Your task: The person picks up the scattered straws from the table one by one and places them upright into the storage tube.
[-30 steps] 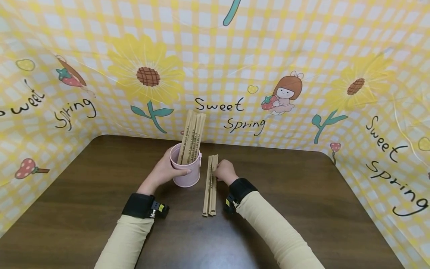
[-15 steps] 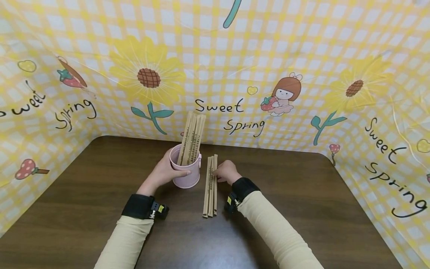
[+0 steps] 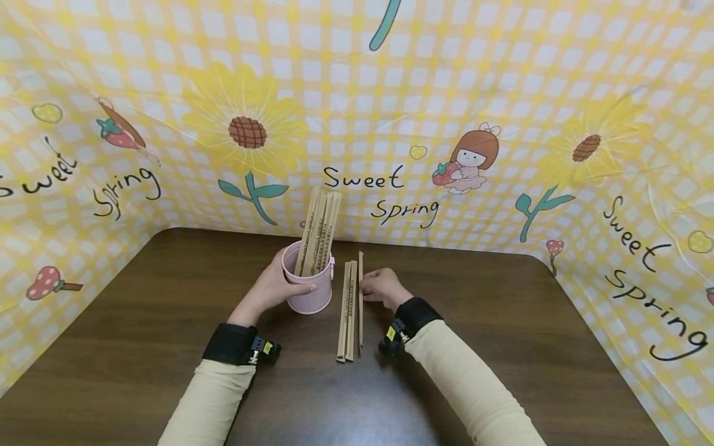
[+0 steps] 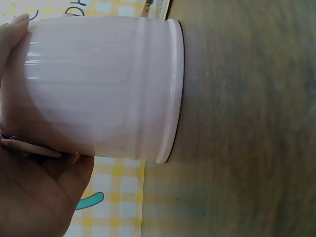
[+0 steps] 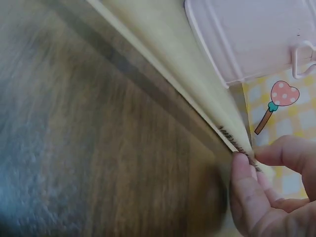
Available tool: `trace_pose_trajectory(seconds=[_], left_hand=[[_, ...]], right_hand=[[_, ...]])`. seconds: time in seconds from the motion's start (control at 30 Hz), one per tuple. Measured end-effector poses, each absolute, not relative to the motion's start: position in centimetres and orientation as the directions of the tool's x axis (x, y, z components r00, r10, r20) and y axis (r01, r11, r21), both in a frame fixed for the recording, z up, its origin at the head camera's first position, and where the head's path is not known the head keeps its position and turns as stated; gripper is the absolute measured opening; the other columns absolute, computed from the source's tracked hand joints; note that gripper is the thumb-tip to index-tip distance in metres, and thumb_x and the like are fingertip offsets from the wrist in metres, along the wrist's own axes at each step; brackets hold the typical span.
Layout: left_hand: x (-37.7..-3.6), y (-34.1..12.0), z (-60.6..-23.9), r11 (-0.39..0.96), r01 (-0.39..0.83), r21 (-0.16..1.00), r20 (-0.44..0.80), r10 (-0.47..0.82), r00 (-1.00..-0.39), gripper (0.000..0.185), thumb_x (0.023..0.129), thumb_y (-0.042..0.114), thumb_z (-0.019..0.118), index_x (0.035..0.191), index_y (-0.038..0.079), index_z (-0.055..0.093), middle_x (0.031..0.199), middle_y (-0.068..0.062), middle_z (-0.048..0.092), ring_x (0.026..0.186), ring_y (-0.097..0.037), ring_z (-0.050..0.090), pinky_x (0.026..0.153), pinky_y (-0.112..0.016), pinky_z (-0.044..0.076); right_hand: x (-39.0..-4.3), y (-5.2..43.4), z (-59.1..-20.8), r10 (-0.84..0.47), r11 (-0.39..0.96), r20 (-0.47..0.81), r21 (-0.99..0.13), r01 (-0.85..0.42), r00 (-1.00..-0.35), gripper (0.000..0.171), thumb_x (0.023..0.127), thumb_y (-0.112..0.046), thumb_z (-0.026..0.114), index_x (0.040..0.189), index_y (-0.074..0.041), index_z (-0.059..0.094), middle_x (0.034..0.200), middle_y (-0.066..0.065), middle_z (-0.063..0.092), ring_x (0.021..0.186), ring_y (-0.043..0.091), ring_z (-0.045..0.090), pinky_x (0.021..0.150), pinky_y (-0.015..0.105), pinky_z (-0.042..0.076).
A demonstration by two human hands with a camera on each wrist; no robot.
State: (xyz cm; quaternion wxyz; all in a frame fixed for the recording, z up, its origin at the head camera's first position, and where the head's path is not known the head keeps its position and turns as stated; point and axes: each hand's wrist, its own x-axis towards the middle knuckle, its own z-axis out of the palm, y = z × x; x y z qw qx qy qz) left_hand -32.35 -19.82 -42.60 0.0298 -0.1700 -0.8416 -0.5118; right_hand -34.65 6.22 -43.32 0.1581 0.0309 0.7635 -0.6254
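A pink cup (image 3: 308, 291) stands on the dark wooden table (image 3: 502, 347) with several paper-wrapped sticks (image 3: 319, 229) upright in it. My left hand (image 3: 279, 282) grips the cup's left side; in the left wrist view the cup (image 4: 98, 89) fills the frame against my palm (image 4: 34, 197). To the cup's right, two wrapped sticks (image 3: 346, 310) lie flat side by side. My right hand (image 3: 368, 288) pinches a third wrapped stick (image 3: 360, 310), tipped on its edge just right of them. The right wrist view shows my fingertips (image 5: 244, 180) on that stick (image 5: 163, 64), with the cup (image 5: 256, 34) behind.
A yellow checked backdrop (image 3: 390, 124) printed with sunflowers and "Sweet Spring" walls in the table on the back and both sides. Bare table top stretches left of the cup, right of my right hand and along the near edge.
My right hand has drawn one wrapped stick slightly to the right, away from the other two, and turned it onto its edge. My left hand and the cup have stayed put.
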Motion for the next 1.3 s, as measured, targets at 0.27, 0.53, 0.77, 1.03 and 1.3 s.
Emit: trace_pose_trajectory(seconds=[0.27, 0.53, 0.77, 1.03, 1.3], left_hand=[[-32.3, -19.8, -42.9, 0.404, 0.320, 0.857, 0.226, 0.264, -0.938, 0.098, 0.080, 0.009, 0.084, 0.159, 0.001, 0.027, 0.156, -0.027, 0.042, 0.143, -0.044, 0.044, 0.117, -0.059, 0.036], [-32.4, -20.0, -42.8, 0.400, 0.333, 0.854, 0.242, 0.260, -0.935, 0.097, 0.080, 0.008, 0.084, 0.158, 0.001, 0.028, 0.153, -0.027, 0.045, 0.140, -0.045, 0.046, 0.116, -0.059, 0.037], [-32.4, -20.1, -42.9, 0.391, 0.332, 0.858, 0.243, 0.261, -0.934, 0.096, 0.079, 0.006, 0.085, 0.157, 0.000, 0.030, 0.152, -0.027, 0.046, 0.140, -0.044, 0.047, 0.116, -0.058, 0.037], [-32.6, -20.1, -42.8, 0.394, 0.344, 0.852, 0.249, 0.274, -0.929, 0.096, 0.080, 0.008, 0.084, 0.158, 0.000, 0.028, 0.155, -0.027, 0.043, 0.143, -0.044, 0.044, 0.117, -0.059, 0.036], [-32.4, -19.8, -42.7, 0.403, 0.343, 0.848, 0.248, 0.270, -0.930, 0.097, 0.080, 0.009, 0.085, 0.158, 0.001, 0.028, 0.154, -0.027, 0.044, 0.141, -0.044, 0.046, 0.116, -0.059, 0.038]], right_hand=[[-35.1, 6.6, -41.3, -0.068, 0.209, -0.134, -0.971, 0.117, -0.989, 0.040, 0.094, 0.003, 0.056, 0.133, 0.013, 0.058, 0.118, 0.026, 0.066, 0.081, 0.019, 0.068, 0.089, 0.038, 0.062], [-35.2, 6.2, -35.4, -0.078, 0.239, 0.026, -0.970, -0.045, -0.997, 0.042, 0.098, -0.001, 0.056, 0.140, 0.005, 0.053, 0.124, 0.021, 0.060, 0.107, 0.030, 0.064, 0.100, 0.046, 0.057], [-35.1, 5.0, -29.7, -0.047, 0.232, 0.274, -0.932, -0.277, -0.961, 0.043, 0.094, 0.001, 0.058, 0.137, 0.003, 0.055, 0.119, 0.016, 0.061, 0.105, 0.022, 0.060, 0.093, 0.033, 0.058], [-34.1, 3.0, -26.3, -0.047, 0.156, 0.415, -0.895, -0.417, -0.909, 0.039, 0.098, -0.001, 0.058, 0.137, 0.004, 0.050, 0.118, 0.014, 0.057, 0.108, 0.025, 0.058, 0.093, 0.031, 0.053], [-34.0, 1.1, -28.2, -0.060, 0.231, 0.441, -0.866, -0.443, -0.895, 0.037, 0.098, -0.001, 0.058, 0.134, 0.003, 0.051, 0.120, 0.019, 0.060, 0.114, 0.032, 0.060, 0.093, 0.030, 0.051]])
